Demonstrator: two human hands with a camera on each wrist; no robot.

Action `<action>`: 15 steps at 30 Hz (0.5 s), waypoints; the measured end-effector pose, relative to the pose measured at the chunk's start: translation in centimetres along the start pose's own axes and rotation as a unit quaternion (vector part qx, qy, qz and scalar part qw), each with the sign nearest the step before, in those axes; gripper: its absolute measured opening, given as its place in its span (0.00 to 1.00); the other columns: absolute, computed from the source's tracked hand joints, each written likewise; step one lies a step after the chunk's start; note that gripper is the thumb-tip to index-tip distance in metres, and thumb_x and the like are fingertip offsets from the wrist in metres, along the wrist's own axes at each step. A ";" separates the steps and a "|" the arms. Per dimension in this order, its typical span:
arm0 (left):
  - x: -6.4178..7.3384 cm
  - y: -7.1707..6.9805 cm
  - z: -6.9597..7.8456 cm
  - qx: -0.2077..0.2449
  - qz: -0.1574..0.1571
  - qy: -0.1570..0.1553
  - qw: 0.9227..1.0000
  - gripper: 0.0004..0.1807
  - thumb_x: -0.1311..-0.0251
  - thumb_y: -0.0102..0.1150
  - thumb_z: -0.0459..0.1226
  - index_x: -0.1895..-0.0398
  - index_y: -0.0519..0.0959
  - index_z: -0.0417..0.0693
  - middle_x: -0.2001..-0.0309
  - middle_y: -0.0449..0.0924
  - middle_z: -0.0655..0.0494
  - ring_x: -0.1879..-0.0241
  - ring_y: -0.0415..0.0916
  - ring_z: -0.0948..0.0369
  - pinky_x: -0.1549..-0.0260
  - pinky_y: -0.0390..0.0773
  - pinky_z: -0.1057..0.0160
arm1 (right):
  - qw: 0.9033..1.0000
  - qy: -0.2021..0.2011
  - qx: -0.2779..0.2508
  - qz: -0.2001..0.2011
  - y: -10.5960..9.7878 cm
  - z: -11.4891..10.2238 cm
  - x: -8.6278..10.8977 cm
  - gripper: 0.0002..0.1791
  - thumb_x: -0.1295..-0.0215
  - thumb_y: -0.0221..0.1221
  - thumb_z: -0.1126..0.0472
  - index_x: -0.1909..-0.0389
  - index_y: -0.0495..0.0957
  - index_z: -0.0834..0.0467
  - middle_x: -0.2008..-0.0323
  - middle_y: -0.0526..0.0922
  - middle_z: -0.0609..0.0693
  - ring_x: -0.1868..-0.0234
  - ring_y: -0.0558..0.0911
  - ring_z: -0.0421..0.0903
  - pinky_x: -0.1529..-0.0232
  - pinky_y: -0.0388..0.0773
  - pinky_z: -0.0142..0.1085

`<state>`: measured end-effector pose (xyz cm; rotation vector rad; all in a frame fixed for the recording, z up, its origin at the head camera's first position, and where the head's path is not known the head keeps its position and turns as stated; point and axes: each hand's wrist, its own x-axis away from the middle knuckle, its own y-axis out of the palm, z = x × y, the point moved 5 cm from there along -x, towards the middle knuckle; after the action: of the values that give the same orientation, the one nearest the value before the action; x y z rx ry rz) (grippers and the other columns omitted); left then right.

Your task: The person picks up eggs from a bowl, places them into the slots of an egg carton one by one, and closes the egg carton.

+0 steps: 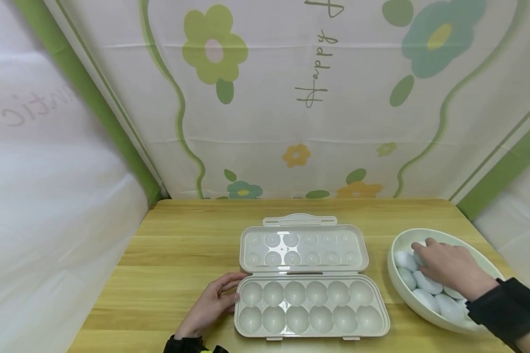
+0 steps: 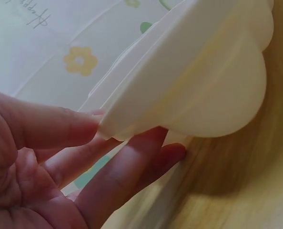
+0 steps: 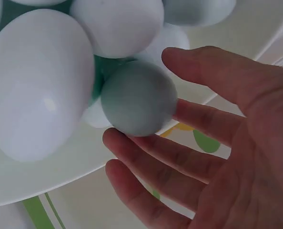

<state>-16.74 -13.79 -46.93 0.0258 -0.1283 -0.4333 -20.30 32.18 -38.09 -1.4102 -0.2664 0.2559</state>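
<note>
An egg box (image 1: 313,333) lies on the table with its clear lid (image 1: 309,268) folded back. Its two rows of egg cups hold nothing. At the box's left edge, my left hand (image 1: 212,304) pinches the rim, thumb on the upper side and fingers below, as the left wrist view shows. My right hand (image 1: 450,267) reaches into a pale bowl (image 1: 402,289) of eggs on the right. In the right wrist view, its fingers extend beside and under a pale green egg (image 3: 139,98), and the thumb stands apart from it. A white egg (image 3: 41,86) lies close by.
The wooden table (image 1: 181,260) extends to the left of the egg box. Behind it hangs a printed cloth (image 1: 265,122) with flowers, and a white side cloth (image 1: 62,206) borders the left.
</note>
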 end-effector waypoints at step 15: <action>0.0 0.5 0.0 -0.028 0.025 -0.002 0.999 0.23 0.39 0.48 0.27 0.40 0.65 0.38 0.37 0.62 0.30 0.51 0.75 0.49 0.58 0.80 0.59 | 0.999 -0.025 -0.019 0.005 0.8 0.8 0.1 0.19 0.58 0.66 0.67 0.60 0.75 0.60 0.73 0.74 0.52 0.81 0.69 0.44 0.85 0.65 0.40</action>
<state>-16.55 -13.38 -46.87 -0.0341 -0.1207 -0.3875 -20.54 33.10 -38.77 -1.4448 -0.3078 0.2958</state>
